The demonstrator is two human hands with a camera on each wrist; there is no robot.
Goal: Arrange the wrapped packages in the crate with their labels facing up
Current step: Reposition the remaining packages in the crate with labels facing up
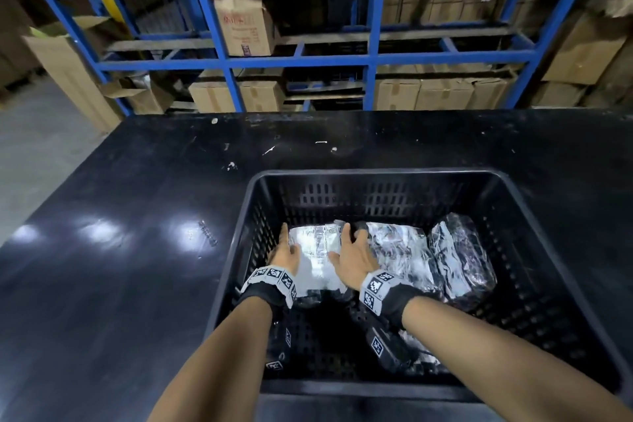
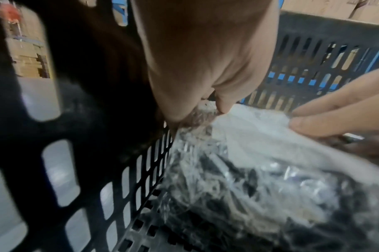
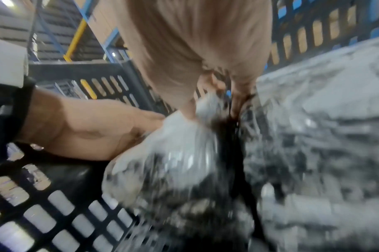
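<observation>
Left hand: the left hand [image 1: 285, 255] reaches down into the crate, its fingers [image 2: 224, 105] curled over the left edge of the leftmost package, beside the crate's left wall.
Right hand: the right hand [image 1: 354, 255] grips the same package's right edge, fingers [image 2: 326, 117] bent over its far corner.
Held package: a plastic-wrapped dark package with a white label [image 1: 317, 250], label side up (print blurred).
Crate: a black perforated plastic crate [image 1: 376, 178] on a black glossy table [image 1: 137, 216].
Contents: three packages side by side; the middle wrapped package [image 1: 400, 253] shows a white face, the right wrapped package [image 1: 460, 257] looks mostly dark.
</observation>
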